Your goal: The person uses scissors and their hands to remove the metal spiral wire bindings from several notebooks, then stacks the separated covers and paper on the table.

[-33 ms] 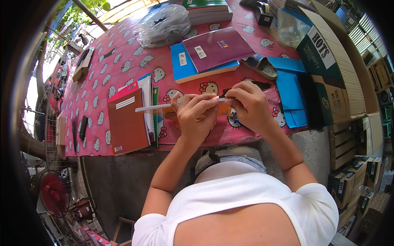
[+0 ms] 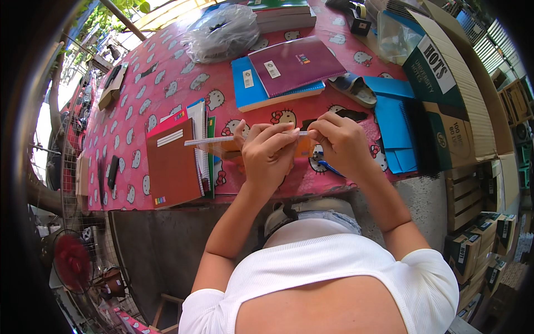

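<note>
Between my two hands a thin whitish striped strip (image 2: 208,141) stretches level above the near edge of the table. My left hand (image 2: 268,155) has its fingers closed round the strip near its middle, and the strip's left end sticks out past them. The fingertips of my right hand (image 2: 346,143) pinch the strip's right end. Below the right hand lies a slim blue thing (image 2: 332,168), partly hidden, perhaps a pen. Something orange (image 2: 303,147) shows on the table behind the hands. To the left, a brown notebook (image 2: 172,172) lies on a stack of spiral notebooks.
A purple notebook (image 2: 295,64) rests on a blue one (image 2: 245,94) beyond my hands. Nearby are a sandal (image 2: 354,90), blue folders (image 2: 397,133), an open carton (image 2: 439,83), a clear plastic bag (image 2: 219,33) and a tape dispenser (image 2: 356,19). A patterned pink cloth (image 2: 130,161) covers the table.
My right hand has shifted slightly, and more of the slim blue thing shows below it. Both hands keep their hold on the strip.
</note>
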### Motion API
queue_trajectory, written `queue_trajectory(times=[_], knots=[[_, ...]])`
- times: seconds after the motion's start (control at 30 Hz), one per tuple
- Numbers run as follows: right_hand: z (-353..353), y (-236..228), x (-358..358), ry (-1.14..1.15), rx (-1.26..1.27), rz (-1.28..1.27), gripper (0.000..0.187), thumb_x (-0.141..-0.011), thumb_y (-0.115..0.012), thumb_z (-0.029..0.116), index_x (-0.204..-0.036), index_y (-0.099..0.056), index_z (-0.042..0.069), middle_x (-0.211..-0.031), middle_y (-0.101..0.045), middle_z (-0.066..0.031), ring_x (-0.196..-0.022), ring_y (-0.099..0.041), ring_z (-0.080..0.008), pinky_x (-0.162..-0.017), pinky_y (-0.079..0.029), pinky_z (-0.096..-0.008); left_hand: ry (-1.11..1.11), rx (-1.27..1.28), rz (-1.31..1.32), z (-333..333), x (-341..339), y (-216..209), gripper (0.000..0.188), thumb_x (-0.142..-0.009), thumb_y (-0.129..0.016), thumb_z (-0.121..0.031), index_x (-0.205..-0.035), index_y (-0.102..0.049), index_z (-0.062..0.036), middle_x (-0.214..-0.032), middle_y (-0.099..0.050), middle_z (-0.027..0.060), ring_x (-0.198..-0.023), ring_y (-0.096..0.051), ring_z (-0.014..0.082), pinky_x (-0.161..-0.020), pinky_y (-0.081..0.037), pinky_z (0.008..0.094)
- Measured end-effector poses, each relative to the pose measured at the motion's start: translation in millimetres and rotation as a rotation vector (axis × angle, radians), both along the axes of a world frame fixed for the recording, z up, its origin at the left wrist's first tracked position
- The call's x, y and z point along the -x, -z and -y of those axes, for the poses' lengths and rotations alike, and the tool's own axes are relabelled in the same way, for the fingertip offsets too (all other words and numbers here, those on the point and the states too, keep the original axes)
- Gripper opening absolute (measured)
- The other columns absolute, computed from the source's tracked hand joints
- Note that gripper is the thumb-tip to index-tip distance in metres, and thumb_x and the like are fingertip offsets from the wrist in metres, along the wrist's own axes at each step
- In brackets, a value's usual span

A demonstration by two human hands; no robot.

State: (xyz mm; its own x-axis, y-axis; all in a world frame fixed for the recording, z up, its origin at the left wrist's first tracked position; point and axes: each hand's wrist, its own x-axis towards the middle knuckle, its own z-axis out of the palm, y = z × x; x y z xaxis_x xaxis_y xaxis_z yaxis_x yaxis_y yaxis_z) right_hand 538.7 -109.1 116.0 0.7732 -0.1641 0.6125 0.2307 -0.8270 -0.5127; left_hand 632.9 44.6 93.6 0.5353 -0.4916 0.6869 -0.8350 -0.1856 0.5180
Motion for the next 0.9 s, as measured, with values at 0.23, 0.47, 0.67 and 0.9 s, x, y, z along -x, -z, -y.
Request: queue_trajectory(times=[0.23,0.47,0.67,0.9], knots=[[1.1,-8.2,5.8,0.080,0.020,-0.144,0.014,-0.075,-0.066,0.007,-0.087,-0.060,0.008,-0.080,-0.056,-0.0071,-0.079,-0.059,-0.0289,-0.066,-0.048,-0.0394,-0.050,-0.062,0.074,-1.2,1.9,-5.3,0.016,-0.072,-0.077,-0.013,-0.087,-0.076,-0.0183,-0.090,-0.071,-0.0014,-0.080,-0.060,0.0141,-0.099,-0.026,0.0363],[-8.8,-11.5,-2.1,0.080,0.215,-0.209,0.014,-0.081,-0.069,0.017,-0.087,-0.065,0.005,-0.075,-0.061,-0.0090,-0.067,-0.060,-0.0284,-0.058,-0.048,-0.0367,0.001,-0.019,0.028,-8.1,-0.7,0.7,0.019,-0.075,-0.071,-0.012,-0.092,-0.075,-0.0210,-0.090,-0.070,-0.0035,-0.080,-0.058,0.0133,-0.097,-0.023,0.0422],[126.8,-24.9,-63.6,0.229,0.077,-1.041,0.041,-0.082,-0.066,0.039,-0.105,-0.065,0.004,-0.104,-0.066,-0.0151,-0.095,-0.065,-0.0305,-0.078,-0.052,-0.0396,0.087,-0.091,-0.033,-26.1,7.8,-13.7,0.034,-0.071,-0.078,-0.009,-0.104,-0.071,-0.0109,-0.078,-0.071,-0.0029,-0.073,-0.057,0.0104,-0.089,-0.032,0.0341],[219.5,133.9,-44.6,0.592,0.406,-0.753,0.051,-0.074,-0.073,0.042,-0.105,-0.060,0.003,-0.108,-0.065,-0.0176,-0.097,-0.063,-0.0356,-0.082,-0.050,-0.0444,0.064,-0.078,-0.031,-14.0,2.8,-16.0,0.034,-0.069,-0.079,-0.011,-0.102,-0.071,-0.0139,-0.078,-0.070,-0.0025,-0.076,-0.060,0.0141,-0.093,-0.032,0.0355]])
